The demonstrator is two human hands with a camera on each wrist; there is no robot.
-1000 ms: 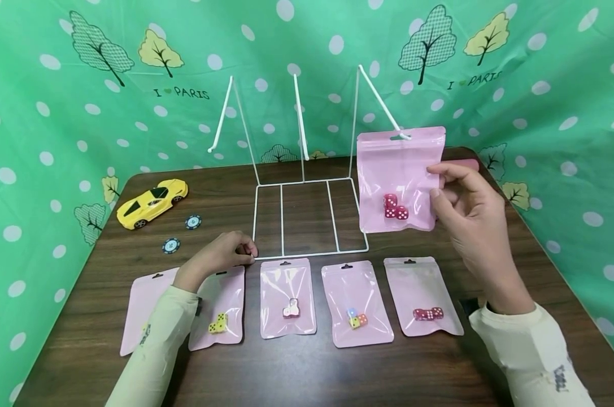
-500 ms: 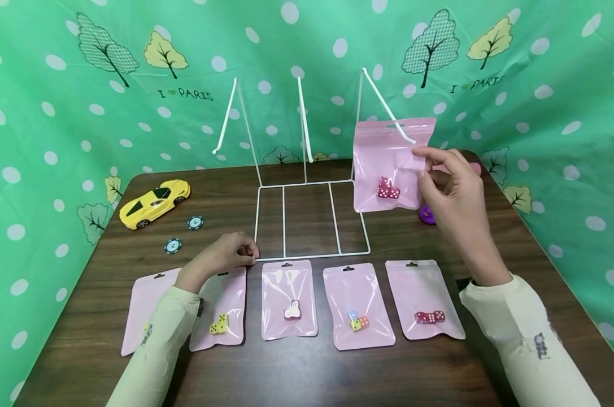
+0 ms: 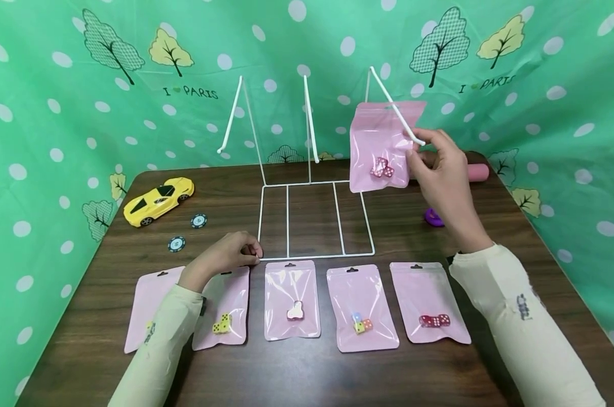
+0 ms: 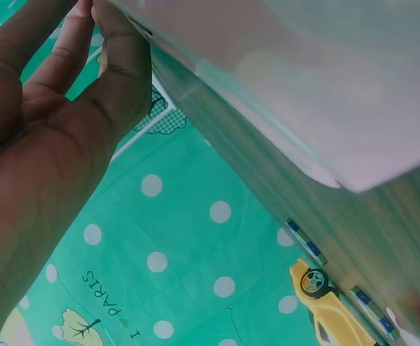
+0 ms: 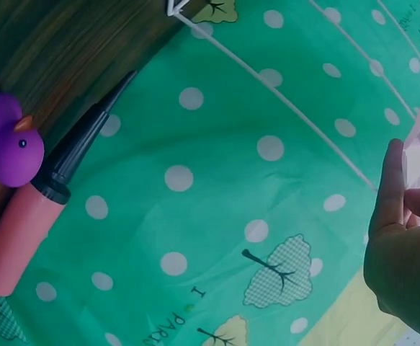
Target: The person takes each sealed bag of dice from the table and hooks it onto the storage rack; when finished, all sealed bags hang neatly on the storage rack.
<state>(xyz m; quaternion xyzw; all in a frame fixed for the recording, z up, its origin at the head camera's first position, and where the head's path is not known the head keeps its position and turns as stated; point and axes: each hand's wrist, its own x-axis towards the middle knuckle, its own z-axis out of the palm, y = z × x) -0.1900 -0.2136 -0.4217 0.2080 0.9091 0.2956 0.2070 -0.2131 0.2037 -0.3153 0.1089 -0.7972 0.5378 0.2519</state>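
My right hand pinches the right edge of a pink zip pouch with red dice showing in it. The pouch hangs from the right prong of a white wire rack, with the prong's tip sticking out in front. In the right wrist view, finger and thumb meet at the pouch's edge. My left hand pinches the front left corner of the rack's base. Its curled fingers also show in the left wrist view, beside a blurred pink pouch. The other two prongs hold nothing.
A row of pink pouches with dice lies in front of the rack, the leftmost partly under my left sleeve. Left stand a yellow toy car and two poker chips. Right are a purple duck and a pink hand pump.
My right hand has moved back and slightly left, sliding the pouch from the tip of the right prong farther along it toward the rack's back. The left hand keeps its place at the rack's corner.
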